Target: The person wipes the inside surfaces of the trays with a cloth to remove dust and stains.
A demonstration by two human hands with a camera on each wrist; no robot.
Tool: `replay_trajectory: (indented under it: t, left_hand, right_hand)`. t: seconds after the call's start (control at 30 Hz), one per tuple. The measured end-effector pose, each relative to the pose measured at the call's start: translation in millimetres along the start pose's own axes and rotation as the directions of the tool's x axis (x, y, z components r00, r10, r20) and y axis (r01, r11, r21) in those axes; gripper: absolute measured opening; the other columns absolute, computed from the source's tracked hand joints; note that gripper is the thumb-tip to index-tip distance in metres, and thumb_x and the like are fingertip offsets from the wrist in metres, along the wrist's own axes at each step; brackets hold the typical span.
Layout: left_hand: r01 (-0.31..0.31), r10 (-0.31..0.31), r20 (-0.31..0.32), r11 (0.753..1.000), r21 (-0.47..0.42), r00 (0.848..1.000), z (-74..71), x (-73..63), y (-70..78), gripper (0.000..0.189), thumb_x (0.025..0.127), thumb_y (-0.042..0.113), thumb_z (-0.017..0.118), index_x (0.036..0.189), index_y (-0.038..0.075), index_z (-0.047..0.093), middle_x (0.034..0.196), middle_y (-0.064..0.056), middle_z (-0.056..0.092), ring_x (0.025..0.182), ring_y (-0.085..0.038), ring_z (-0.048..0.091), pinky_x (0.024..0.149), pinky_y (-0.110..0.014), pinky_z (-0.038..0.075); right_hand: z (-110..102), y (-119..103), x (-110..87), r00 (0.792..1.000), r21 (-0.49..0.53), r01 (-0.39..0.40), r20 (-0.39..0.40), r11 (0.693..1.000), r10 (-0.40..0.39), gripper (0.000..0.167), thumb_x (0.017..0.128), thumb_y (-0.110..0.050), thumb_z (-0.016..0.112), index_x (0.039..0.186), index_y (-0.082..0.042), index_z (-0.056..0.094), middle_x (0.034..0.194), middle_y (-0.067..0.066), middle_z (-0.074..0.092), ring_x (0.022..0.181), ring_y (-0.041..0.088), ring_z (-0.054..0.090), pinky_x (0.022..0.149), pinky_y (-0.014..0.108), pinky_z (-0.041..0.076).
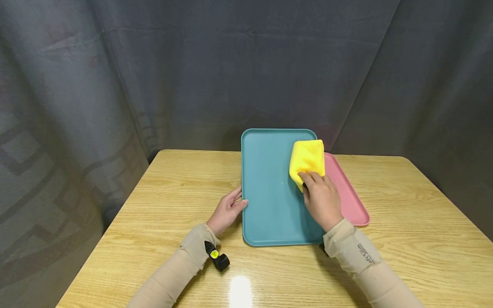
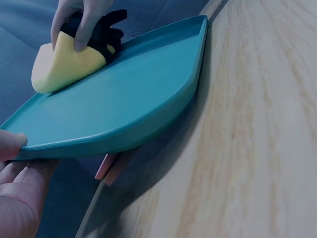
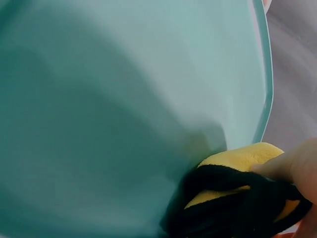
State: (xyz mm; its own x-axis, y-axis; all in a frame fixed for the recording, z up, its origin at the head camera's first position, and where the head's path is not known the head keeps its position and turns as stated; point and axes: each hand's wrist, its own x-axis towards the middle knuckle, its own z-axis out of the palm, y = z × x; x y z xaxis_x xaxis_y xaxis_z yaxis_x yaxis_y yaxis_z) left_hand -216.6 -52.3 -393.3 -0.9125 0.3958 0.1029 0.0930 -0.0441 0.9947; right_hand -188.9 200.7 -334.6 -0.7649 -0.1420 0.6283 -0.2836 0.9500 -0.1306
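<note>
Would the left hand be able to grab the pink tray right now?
Probably not easily: the left hand grips the teal tray, which overlaps the pink tray in the head view and sits in the way.

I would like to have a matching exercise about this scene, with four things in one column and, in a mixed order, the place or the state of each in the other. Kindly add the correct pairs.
Column 1
1. Pink tray
2. Yellow cloth
3. Grey curtain
4. Blue-green tray

Column 2
A. Hangs behind the table
B. Held at its edge by the left grip
C. Partly covered by the other tray
D. Pinched in the right grip

Right pairs: 1-C, 2-D, 3-A, 4-B
</note>
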Motion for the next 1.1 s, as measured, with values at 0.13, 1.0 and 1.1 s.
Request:
replay_trajectory:
  t: [0.13,1.0,1.1]
  left_hand:
    - [0.005,-0.005,-0.01,1.0,0.007,1.0,0.3,-0.4,0.3,0.058,0.096,0.001,0.046,0.148,0.001,0.02,0.15,-0.021,0.031,0.134,-0.033,0.038,0.107,-0.031,0.041]
    - [0.01,-0.009,-0.029,1.0,0.022,1.0,1.8,-0.2,1.0,0.058,0.096,0.001,0.046,0.148,0.001,0.021,0.15,-0.021,0.031,0.133,-0.033,0.039,0.106,-0.033,0.041]
    - [0.01,-0.009,-0.034,1.0,0.025,0.999,2.2,-0.6,2.0,0.057,0.096,0.001,0.046,0.148,0.002,0.022,0.15,-0.02,0.031,0.133,-0.033,0.04,0.106,-0.033,0.042]
  right_hand:
    - [1,-1,-0.7,1.0,0.002,0.007,0.0,1.0,-0.007,0.034,0.079,-0.001,0.071,0.112,-0.005,0.065,0.103,0.015,0.066,0.081,0.036,0.055,0.069,0.046,0.051]
    - [6,-23,1.9,0.998,0.011,0.057,-0.003,0.998,-0.057,0.033,0.079,-0.003,0.071,0.111,-0.008,0.067,0.104,0.012,0.067,0.083,0.035,0.057,0.069,0.046,0.053]
    - [7,-24,2.3,0.998,0.013,0.065,-0.004,0.998,-0.065,0.033,0.079,-0.004,0.072,0.112,-0.008,0.067,0.104,0.011,0.067,0.083,0.035,0.057,0.07,0.044,0.053]
